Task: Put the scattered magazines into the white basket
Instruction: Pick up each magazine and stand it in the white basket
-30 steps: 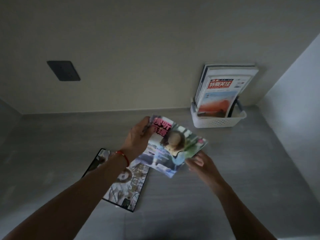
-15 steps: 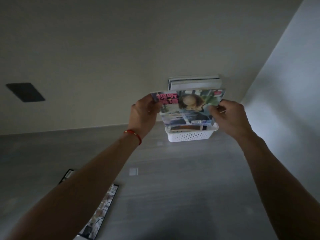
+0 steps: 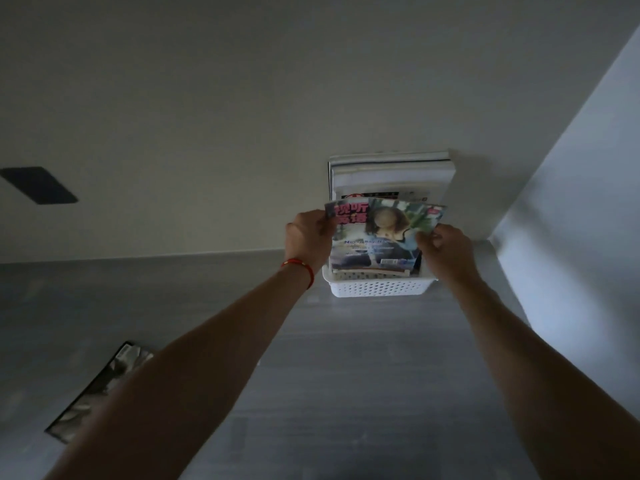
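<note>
At the centre right of the frame, both hands hold a colourful magazine [image 3: 377, 237] upright over the white basket [image 3: 379, 287], which stands on the grey surface [image 3: 346, 375] against the wall. The left hand [image 3: 308, 239] pinches the magazine's left edge near the top, thumb on the cover; the right hand [image 3: 446, 251] pinches the right edge the same way. Its lower edge appears to sit just inside the basket's rim, in front of the standing magazines [image 3: 389, 174] already leaning there against the wall. The magazine looks thin, light and floppy, its top corners bowing a little, so a hold on both side edges keeps it flat enough to slide down; a one-handed grip at a corner would probably let it curl and catch on the rim. The glossy cover may be slippery between fingertips. At the lower left of the frame another magazine [image 3: 100, 386] lies flat on the surface, partly hidden by the left forearm, so it seems the task is not finished.
</note>
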